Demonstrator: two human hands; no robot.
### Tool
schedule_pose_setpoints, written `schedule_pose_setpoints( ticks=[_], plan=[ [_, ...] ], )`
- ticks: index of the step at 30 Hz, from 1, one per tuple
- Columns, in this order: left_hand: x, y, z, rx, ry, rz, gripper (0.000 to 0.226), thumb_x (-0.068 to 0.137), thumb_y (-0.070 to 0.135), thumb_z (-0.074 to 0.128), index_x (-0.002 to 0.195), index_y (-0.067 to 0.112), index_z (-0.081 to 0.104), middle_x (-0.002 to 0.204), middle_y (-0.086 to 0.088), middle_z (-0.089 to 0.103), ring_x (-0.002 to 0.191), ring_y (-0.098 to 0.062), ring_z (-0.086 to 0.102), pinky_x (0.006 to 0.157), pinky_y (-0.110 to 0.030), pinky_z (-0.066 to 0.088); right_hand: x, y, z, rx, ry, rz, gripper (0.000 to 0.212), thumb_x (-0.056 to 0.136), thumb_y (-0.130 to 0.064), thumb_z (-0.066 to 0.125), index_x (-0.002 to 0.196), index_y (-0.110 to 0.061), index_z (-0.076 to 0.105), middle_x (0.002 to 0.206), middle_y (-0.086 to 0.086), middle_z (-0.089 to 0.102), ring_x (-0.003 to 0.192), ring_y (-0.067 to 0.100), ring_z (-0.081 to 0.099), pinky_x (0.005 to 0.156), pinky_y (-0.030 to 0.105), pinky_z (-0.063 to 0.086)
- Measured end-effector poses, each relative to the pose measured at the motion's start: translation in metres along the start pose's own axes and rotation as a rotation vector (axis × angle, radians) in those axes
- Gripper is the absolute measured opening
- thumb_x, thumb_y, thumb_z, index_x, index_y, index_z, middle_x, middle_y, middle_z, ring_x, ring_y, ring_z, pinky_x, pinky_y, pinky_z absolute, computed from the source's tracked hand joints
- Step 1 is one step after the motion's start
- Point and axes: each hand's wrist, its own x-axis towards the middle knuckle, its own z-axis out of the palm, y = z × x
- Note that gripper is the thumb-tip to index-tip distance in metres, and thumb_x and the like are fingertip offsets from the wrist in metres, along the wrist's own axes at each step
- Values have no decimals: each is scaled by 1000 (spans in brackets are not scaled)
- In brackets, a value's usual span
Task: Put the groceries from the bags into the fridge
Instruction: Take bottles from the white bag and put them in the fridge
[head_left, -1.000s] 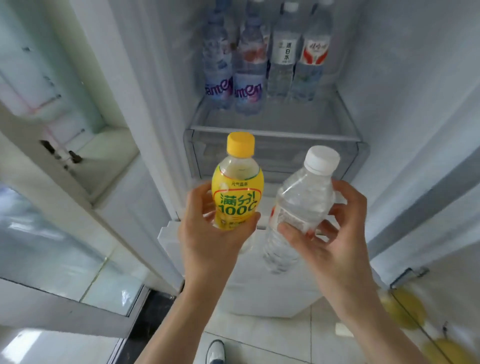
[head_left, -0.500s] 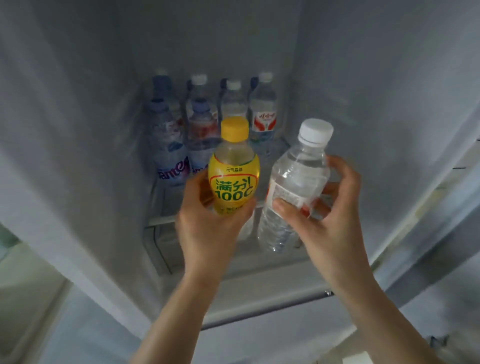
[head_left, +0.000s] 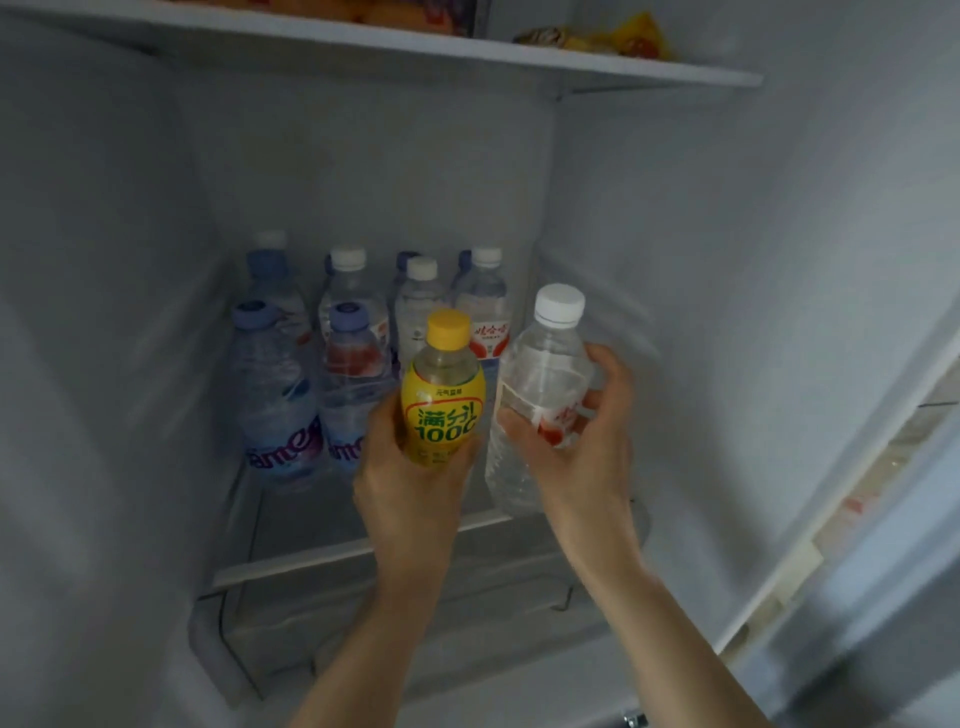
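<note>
Above the glass shelf (head_left: 363, 545), two hand-held ribbed plastic bottles (head_left: 540, 395).

A glass shelf (head_left: 363, 545) in the fridge carries a cluster of upright water bottles (head_left: 358, 338) at its back. Taking the bottle with the red and white label (head_left: 488, 322) as landmark, two purple-labelled bottles (head_left: 278, 410) stand left of it and nearer the shelf's front edge; clear white-capped bottles (head_left: 353, 291) stand just left of it.

"满分 100C" on the yellow bottle (head_left: 442, 410), "ame" on blue-capped bottles (head_left: 275, 405)
</note>
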Motion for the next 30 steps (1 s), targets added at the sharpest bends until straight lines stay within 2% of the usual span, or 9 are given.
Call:
schedule_pose_setpoints(
  ticks=[3, 8, 13, 17, 20, 23, 25, 28, 30],
  plan=[
    [2, -5, 10, 31, 11, 13, 72, 63, 25, 89, 127, 25, 54, 111, 8, 68, 97, -10, 66, 85, -38, 56, 13, 12, 7, -20, 40, 5, 77, 72, -22, 83, 115, -61, 33, 118, 0, 57, 105, 14, 61, 86, 39, 54],
    [9, -12, 18, 8, 31, 19, 74, 62, 21, 89, 127, 24, 55, 112, 6, 67, 98, -9, 65, 86, -35, 56, 21, 31, 14, -36, 32, 57, 77, 70, -25, 85, 126, -43, 35, 123, 2, 55, 107, 15, 60, 88, 40, 54],
    [18, -18, 22, 14, 23, 13, 73, 61, 25, 88, 127, 20, 57, 111, 6, 68, 99, -9, 65, 86, -36, 56, 27, 38, 19, -58, 18, 65, 78, 70, -27, 84, 128, -44, 34, 122, 1, 55, 107, 14, 60, 87, 36, 54],
    [18, -23, 21, 35, 14, 85, 75, 64, 26, 87, 131, 18, 55, 115, 5, 67, 103, -9, 65, 87, -36, 56, 33, 39, 21, -84, 9, 70, 81, 68, -28, 85, 131, -39, 35, 122, 0, 56, 106, 13, 60, 86, 33, 55],
    [17, -26, 21, 21, -10, 105, 78, 68, 23, 86, 137, 18, 49, 121, 5, 64, 110, -9, 62, 91, -36, 54, 34, 40, 23, -88, -9, 57, 82, 67, -30, 85, 130, -41, 34, 123, -1, 55, 107, 12, 60, 85, 31, 54],
    [13, -30, 21, 3, -59, 124, 86, 74, 19, 83, 146, 19, 36, 136, 3, 54, 125, -11, 52, 100, -38, 48, 32, 42, 23, -87, -23, 52, 84, 68, -29, 85, 131, -41, 32, 125, 0, 54, 109, 13, 59, 84, 24, 52],
    [8, -33, 20, 53, -73, 189, 94, 77, 16, 80, 151, 19, 24, 149, -1, 41, 138, -13, 39, 109, -33, 40, 30, 44, 22, -77, -31, 48, 83, 68, -27, 84, 131, -41, 31, 126, 0, 54, 110, 13, 59, 81, 18, 50],
    [3, -33, 14, 188, -74, 331, 99, 79, 15, 77, 152, 27, 12, 157, -6, 26, 146, -7, 20, 112, -10, 22, 27, 41, 20, -61, -69, 28, 84, 70, -25, 84, 131, -44, 30, 128, -2, 53, 114, 12, 57, 87, 23, 52],
    [0, -31, 9, 271, -65, 380, 101, 77, 15, 78, 152, 28, 12, 156, -6, 26, 145, -9, 21, 111, -12, 23, 24, 38, 17, -58, -110, 6, 86, 72, -19, 82, 130, -52, 28, 129, -8, 53, 117, 7, 56, 92, 25, 50]
  ],
)
